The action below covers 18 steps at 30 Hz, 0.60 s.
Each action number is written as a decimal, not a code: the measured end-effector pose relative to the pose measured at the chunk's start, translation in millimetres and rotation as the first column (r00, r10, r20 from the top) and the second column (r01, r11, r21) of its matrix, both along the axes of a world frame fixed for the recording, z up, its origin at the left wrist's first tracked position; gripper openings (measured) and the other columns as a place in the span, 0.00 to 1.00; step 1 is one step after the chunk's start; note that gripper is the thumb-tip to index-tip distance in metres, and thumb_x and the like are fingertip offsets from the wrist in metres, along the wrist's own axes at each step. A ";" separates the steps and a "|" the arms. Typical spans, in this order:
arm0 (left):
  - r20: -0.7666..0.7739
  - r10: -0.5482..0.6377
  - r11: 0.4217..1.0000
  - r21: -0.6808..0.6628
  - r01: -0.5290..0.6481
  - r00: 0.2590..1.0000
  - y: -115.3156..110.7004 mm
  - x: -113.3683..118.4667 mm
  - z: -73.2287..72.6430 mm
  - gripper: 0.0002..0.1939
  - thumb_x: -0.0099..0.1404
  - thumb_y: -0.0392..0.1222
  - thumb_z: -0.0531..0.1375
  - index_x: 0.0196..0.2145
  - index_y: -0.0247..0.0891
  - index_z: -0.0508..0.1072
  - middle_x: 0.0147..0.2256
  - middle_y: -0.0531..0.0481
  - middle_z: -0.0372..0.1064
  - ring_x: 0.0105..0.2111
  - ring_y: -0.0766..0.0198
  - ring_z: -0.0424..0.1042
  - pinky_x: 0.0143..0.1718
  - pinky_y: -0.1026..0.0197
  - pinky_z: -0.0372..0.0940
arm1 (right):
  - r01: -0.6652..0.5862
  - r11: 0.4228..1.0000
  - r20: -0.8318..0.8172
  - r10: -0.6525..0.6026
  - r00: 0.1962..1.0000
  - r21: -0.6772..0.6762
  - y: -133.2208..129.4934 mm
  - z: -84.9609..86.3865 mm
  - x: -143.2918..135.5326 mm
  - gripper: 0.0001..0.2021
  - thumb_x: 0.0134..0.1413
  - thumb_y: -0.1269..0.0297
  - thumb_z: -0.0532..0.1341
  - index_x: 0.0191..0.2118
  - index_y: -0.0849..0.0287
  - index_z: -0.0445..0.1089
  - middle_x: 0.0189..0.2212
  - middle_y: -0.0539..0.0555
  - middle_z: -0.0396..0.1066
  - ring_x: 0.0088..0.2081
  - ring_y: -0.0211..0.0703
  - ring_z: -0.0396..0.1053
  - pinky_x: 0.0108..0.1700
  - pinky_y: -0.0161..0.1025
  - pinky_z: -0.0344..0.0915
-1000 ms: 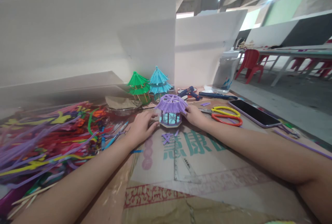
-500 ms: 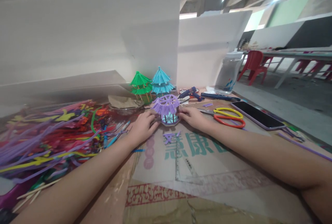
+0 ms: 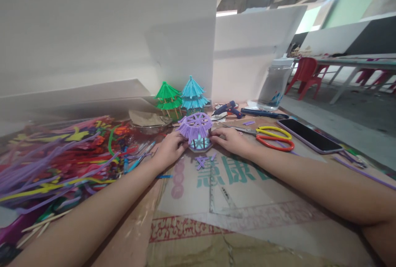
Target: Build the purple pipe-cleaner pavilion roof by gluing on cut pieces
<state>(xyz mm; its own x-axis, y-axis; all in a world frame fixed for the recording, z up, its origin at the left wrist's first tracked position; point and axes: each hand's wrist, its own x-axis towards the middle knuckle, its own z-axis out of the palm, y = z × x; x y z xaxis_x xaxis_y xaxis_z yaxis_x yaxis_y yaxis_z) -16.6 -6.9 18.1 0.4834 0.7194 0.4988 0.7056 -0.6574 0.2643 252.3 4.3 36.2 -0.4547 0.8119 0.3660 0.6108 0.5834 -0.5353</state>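
A small purple pavilion model (image 3: 195,129) stands upright on the work surface, with a fringed roof, an open spoked ring on top, dark posts and a light-blue base. My left hand (image 3: 170,148) grips its left side, fingers curled and partly hidden behind the roof edge. From the right, my right hand (image 3: 230,140) pinches the model near a post, thumb and fingers drawn together. Short purple pieces (image 3: 201,162) lie just in front of the base. Behind it stand a green pavilion model (image 3: 168,96) and a blue pavilion model (image 3: 192,92).
Colourful pipe cleaners (image 3: 62,155) are heaped at left. Scissors (image 3: 274,138), a phone (image 3: 309,136), a glue gun (image 3: 228,109), a utility knife (image 3: 264,113) and a water bottle (image 3: 275,85) lie or stand at right. A clear triangular ruler (image 3: 212,195) lies in front. White panels (image 3: 108,32) rise behind.
The purple pavilion has shifted slightly left and turned a little, with both hands staying at its sides. The camera view has shifted slightly.
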 end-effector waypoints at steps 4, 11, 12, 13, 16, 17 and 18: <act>-0.002 -0.001 1.000 -0.001 0.001 1.000 -0.2 -0.5 -0.8 0.12 0.71 0.43 0.59 0.41 0.37 0.81 0.45 0.40 0.79 0.49 0.50 0.76 0.53 0.49 0.69 | 0.031 1.000 -0.009 -0.031 0.999 0.002 3.3 -1.5 0.0 0.08 0.62 0.68 0.61 0.40 0.58 0.79 0.38 0.55 0.81 0.40 0.46 0.76 0.44 0.39 0.66; -0.008 -0.038 0.999 0.017 0.038 0.999 -2.5 -0.7 -0.4 0.09 0.70 0.43 0.61 0.40 0.40 0.81 0.41 0.44 0.80 0.45 0.53 0.76 0.50 0.50 0.68 | 0.037 0.999 -0.020 -0.037 0.999 0.000 7.2 -2.0 1.1 0.09 0.62 0.69 0.60 0.41 0.60 0.78 0.38 0.55 0.80 0.39 0.46 0.75 0.43 0.39 0.66; -0.006 -0.038 0.999 0.019 0.038 0.999 -2.8 -0.7 -0.2 0.09 0.71 0.44 0.61 0.40 0.41 0.81 0.41 0.44 0.80 0.45 0.53 0.76 0.50 0.50 0.68 | 0.025 1.000 -0.020 -0.024 0.999 0.001 7.1 -1.8 1.2 0.09 0.62 0.69 0.60 0.42 0.59 0.78 0.38 0.55 0.81 0.39 0.46 0.75 0.43 0.39 0.66; -0.008 -0.030 0.999 0.024 0.030 1.000 -3.0 -0.7 -0.1 0.09 0.71 0.44 0.61 0.40 0.41 0.81 0.42 0.44 0.80 0.45 0.53 0.76 0.50 0.50 0.68 | 0.012 1.000 -0.021 -0.012 1.000 0.003 6.9 -1.5 1.3 0.09 0.62 0.69 0.60 0.41 0.59 0.78 0.38 0.55 0.81 0.39 0.46 0.75 0.43 0.39 0.66; -0.040 -0.008 0.999 0.050 0.010 0.999 -3.8 -0.6 -0.7 0.10 0.71 0.45 0.61 0.41 0.40 0.81 0.42 0.43 0.79 0.46 0.52 0.75 0.50 0.49 0.67 | -0.012 1.000 -0.020 0.012 1.000 0.006 6.7 -1.3 1.6 0.10 0.61 0.72 0.59 0.39 0.59 0.79 0.38 0.54 0.81 0.40 0.46 0.75 0.45 0.39 0.66; -0.051 -0.008 0.998 0.061 0.011 0.999 -4.1 -0.5 -1.1 0.09 0.71 0.45 0.61 0.41 0.40 0.81 0.42 0.43 0.79 0.46 0.51 0.75 0.49 0.49 0.67 | -0.013 1.000 -0.020 0.013 1.000 0.006 6.9 -1.3 1.7 0.10 0.60 0.72 0.59 0.39 0.59 0.79 0.38 0.54 0.81 0.40 0.46 0.75 0.45 0.39 0.66; -0.059 -0.010 0.997 0.070 0.015 0.998 -4.3 -0.3 -1.4 0.09 0.71 0.44 0.61 0.42 0.40 0.81 0.42 0.43 0.79 0.45 0.51 0.75 0.49 0.49 0.67 | -0.011 1.000 -0.019 0.011 1.000 0.006 7.0 -1.4 1.7 0.10 0.60 0.73 0.59 0.39 0.59 0.79 0.38 0.54 0.81 0.39 0.46 0.75 0.44 0.39 0.66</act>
